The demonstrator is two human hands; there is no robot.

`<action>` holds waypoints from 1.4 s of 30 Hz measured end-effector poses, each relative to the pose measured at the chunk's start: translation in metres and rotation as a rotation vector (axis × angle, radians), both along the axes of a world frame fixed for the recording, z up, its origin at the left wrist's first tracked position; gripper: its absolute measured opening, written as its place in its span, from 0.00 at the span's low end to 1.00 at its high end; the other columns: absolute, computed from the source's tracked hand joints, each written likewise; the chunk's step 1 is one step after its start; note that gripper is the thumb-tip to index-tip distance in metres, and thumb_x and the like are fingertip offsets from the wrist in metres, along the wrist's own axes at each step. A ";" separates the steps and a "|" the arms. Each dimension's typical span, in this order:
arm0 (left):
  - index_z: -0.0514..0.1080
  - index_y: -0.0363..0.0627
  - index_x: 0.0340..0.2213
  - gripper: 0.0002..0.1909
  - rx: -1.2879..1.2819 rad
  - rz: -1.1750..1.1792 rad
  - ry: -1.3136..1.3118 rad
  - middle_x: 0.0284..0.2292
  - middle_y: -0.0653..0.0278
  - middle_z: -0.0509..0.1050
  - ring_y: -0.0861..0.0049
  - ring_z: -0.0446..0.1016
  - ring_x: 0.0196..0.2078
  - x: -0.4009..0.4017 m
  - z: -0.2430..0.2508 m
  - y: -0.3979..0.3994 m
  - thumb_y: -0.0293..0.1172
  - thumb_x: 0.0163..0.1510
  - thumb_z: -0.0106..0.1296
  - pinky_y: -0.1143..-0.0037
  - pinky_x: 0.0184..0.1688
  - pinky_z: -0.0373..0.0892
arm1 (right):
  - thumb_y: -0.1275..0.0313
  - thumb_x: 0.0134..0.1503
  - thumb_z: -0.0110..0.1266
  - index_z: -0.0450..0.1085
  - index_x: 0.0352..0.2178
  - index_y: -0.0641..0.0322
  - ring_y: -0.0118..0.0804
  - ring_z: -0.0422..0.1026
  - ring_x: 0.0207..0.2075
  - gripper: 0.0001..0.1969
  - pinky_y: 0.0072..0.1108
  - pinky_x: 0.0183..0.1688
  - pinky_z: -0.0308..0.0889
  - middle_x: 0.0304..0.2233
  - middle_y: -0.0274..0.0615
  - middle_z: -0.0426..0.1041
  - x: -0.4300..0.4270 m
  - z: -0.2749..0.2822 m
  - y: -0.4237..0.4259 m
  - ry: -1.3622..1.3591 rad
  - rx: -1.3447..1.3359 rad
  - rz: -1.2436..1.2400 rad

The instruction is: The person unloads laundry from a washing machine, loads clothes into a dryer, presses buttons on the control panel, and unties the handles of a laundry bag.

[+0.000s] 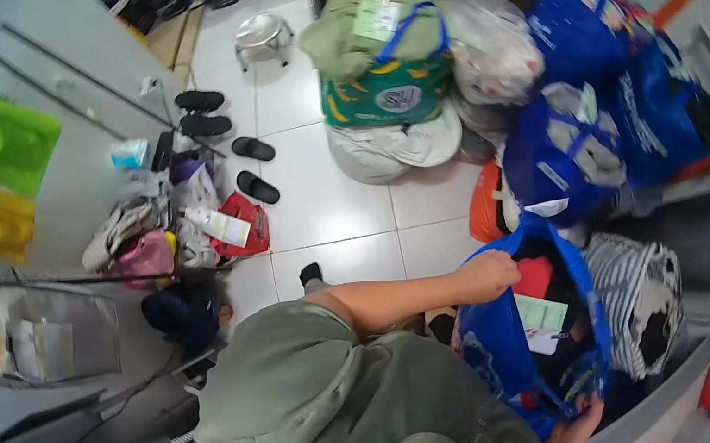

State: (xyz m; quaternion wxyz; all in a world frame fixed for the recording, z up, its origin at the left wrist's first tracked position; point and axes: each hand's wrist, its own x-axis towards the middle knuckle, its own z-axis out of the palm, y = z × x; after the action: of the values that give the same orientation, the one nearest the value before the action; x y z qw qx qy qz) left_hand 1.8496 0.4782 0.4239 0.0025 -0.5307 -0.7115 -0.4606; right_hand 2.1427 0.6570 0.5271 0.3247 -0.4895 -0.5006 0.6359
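Note:
A large blue shopping bag (484, 340) stands with its mouth open at my right side. My left hand (489, 275) is closed on the bag's upper rim. Down at the lower rim, my right hand (580, 424) grips the bag's edge, with part of the hand hidden by the bag. Inside lie dark cloth (550, 291), a red item (536, 276) and a pale green paper (540, 311) bearing writing. A white card (543, 341) rests beneath the paper.
Full blue bags (562, 152) crowd the right. Ahead are a stacked green bag (380, 97) and a clear plastic bag (491, 47). A striped fabric bag (628, 299) stands beside the open one. Slippers (258, 187), a metal stool (262, 31) and a red bag (249, 221) are on the tiles.

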 end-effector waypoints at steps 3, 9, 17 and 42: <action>0.64 0.45 0.19 0.06 0.202 0.117 -0.014 0.23 0.62 0.64 0.64 0.64 0.30 -0.026 0.041 -0.076 0.23 0.33 0.47 0.68 0.32 0.60 | 0.66 0.47 0.51 0.61 0.23 0.56 0.24 0.59 0.21 0.08 0.15 0.25 0.56 0.18 0.29 0.57 -0.067 0.041 -0.058 0.013 0.179 0.051; 0.64 0.44 0.17 0.06 0.364 0.389 0.096 0.21 0.63 0.63 0.67 0.63 0.29 -0.092 0.096 -0.247 0.21 0.30 0.46 0.71 0.28 0.58 | 0.68 0.45 0.52 0.58 0.21 0.62 0.21 0.52 0.15 0.11 0.14 0.18 0.46 0.15 0.31 0.54 -0.186 0.061 -0.181 0.168 0.126 0.362; 0.64 0.43 0.16 0.06 0.345 0.967 0.417 0.20 0.60 0.65 0.64 0.65 0.27 -0.230 0.098 -0.450 0.19 0.29 0.45 0.70 0.27 0.59 | 0.70 0.45 0.51 0.63 0.27 0.68 0.20 0.53 0.17 0.11 0.13 0.18 0.46 0.19 0.32 0.62 -0.386 0.053 -0.364 0.304 -0.029 0.887; 0.61 0.38 0.13 0.06 0.221 1.730 0.532 0.17 0.58 0.63 0.65 0.64 0.23 -0.737 0.105 -0.806 0.15 0.28 0.37 0.72 0.30 0.61 | 0.71 0.46 0.48 0.63 0.20 0.62 0.20 0.53 0.17 0.06 0.14 0.21 0.49 0.15 0.29 0.59 -1.081 0.030 -0.698 0.429 -0.400 1.633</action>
State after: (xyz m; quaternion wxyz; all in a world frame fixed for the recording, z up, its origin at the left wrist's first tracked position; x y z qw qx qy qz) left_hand 1.1125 -0.3278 0.5285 0.5620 0.1024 -0.7890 -0.2261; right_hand 1.0621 -0.0410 0.5567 -0.2381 0.1056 -0.5020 0.8247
